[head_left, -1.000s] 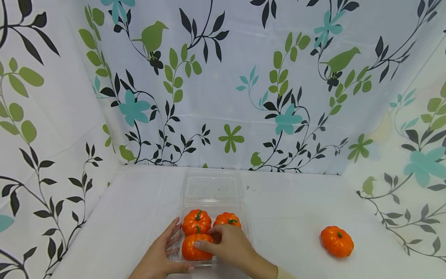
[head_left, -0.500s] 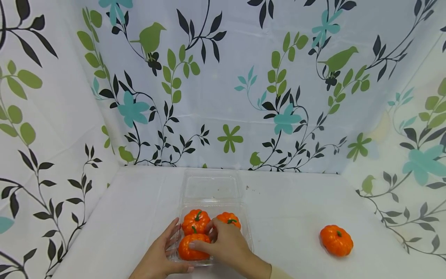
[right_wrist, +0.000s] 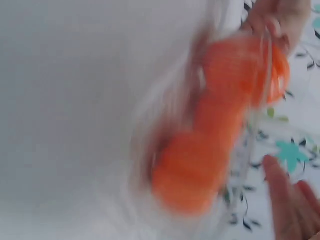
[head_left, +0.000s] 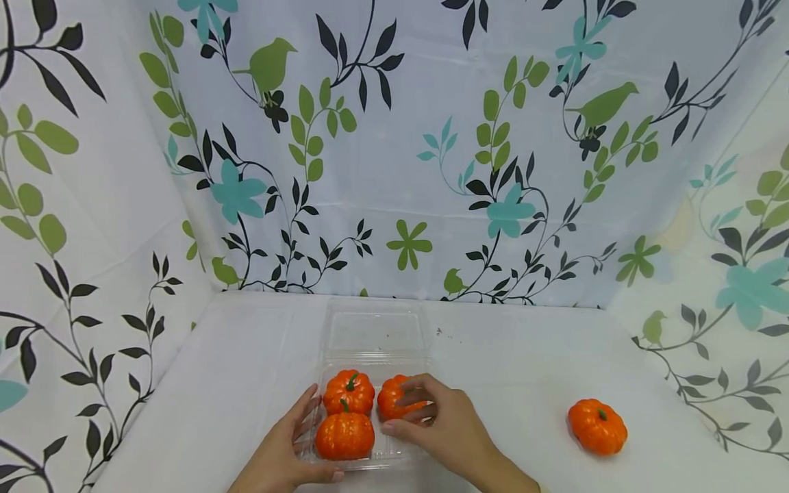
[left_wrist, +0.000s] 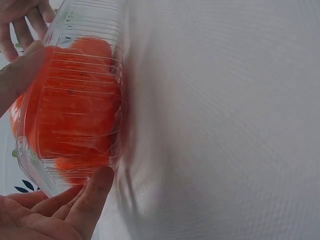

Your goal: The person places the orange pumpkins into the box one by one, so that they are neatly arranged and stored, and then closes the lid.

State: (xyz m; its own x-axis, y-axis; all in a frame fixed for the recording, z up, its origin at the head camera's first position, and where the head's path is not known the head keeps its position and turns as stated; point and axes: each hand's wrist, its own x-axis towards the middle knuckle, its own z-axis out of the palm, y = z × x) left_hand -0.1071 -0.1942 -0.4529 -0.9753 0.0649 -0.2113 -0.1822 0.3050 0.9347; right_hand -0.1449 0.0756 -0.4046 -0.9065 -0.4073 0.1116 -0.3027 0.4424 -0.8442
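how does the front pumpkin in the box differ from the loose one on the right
The front pumpkin sits in the clear box; the loose pumpkin sits on the table. The front pumpkin's stem shows at its far edge, the loose pumpkin's nearer its middle. Both are orange with green stems.

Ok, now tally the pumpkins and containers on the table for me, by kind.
Orange pumpkins: 4 (three in the container, one apart on the table to the right)
Clear plastic container, open: 1
Total: 5
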